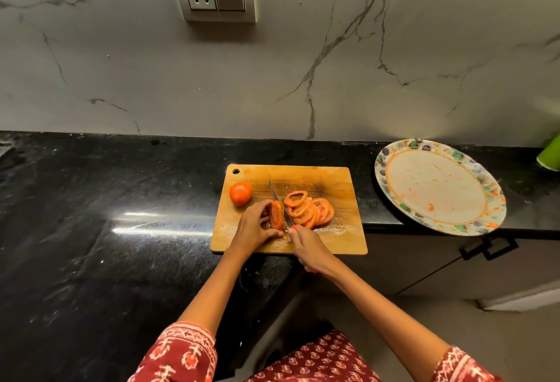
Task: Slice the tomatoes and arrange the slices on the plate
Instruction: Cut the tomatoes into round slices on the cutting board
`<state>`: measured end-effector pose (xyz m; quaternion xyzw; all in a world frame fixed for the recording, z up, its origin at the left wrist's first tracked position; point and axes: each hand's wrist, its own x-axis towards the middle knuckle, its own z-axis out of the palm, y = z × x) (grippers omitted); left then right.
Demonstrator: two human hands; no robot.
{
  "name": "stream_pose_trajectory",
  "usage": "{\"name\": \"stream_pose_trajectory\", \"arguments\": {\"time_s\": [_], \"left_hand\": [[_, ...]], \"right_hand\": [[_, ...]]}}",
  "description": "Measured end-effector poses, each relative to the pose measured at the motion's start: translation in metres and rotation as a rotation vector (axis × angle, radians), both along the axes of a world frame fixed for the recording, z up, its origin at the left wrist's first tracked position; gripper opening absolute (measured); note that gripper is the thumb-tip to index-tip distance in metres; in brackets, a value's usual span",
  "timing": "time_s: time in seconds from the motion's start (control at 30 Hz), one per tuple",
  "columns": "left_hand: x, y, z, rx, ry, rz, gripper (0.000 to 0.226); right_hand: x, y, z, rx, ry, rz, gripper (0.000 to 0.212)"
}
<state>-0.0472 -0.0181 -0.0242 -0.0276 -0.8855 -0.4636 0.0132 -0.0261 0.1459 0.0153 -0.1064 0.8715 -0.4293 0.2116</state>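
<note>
Tomato remnant on cutting board, left hand gripping it, right hand clasping knife against its cut face, slices at the knife's 3 o'clock, whole tomato at 10 o'clock, plate at the board's 3 o'clock, only juice smears in it

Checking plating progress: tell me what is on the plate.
The plate holds only orange-red juice smears and small bits; no slices yet. Nothing covers it. The tomato slices lie on the cutting board.
</note>
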Motion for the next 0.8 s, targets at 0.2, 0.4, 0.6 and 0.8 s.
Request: {"name": "stream_pose_trajectory", "arguments": {"time_s": [0.2,0.4,0.6,0.8], "left_hand": [[-0.002,0.001,-0.003,0.066,-0.045,0.046,0.078],[-0.007,0.001,0.003,0.018,-0.071,0.032,0.076],[-0.006,0.003,0.005,0.007,-0.098,0.042,0.07],[-0.006,0.007,0.007,0.0,-0.087,0.09,0.072]], "right_hand": [[-0.005,0.001,-0.002,0.073,0.053,0.016,0.024],[0.005,0.017,-0.006,0.072,0.026,0.051,0.026],[-0.008,0.005,0.0,0.088,0.033,0.035,0.026],[0.004,0.011,-0.004,-0.04,-0.135,-0.018,0.027]]}}
